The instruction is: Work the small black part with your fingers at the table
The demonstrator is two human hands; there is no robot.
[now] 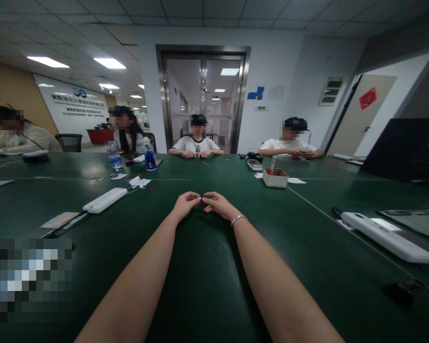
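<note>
Both my arms stretch out over a dark green table (pixel 207 286). My left hand (pixel 186 202) and my right hand (pixel 216 204) meet at the fingertips near the table's middle. The fingers of both are curled and pinched together around a tiny pale thing between them, too small to name. A thin silver bracelet (pixel 238 219) circles my right wrist.
A white power strip (pixel 105 200) lies to the left, another (pixel 388 237) to the right. A small cardboard box (pixel 275 177) and water bottles (pixel 150 157) stand farther back. Several people sit round the far side. A dark laptop lid (pixel 403 147) rises at right.
</note>
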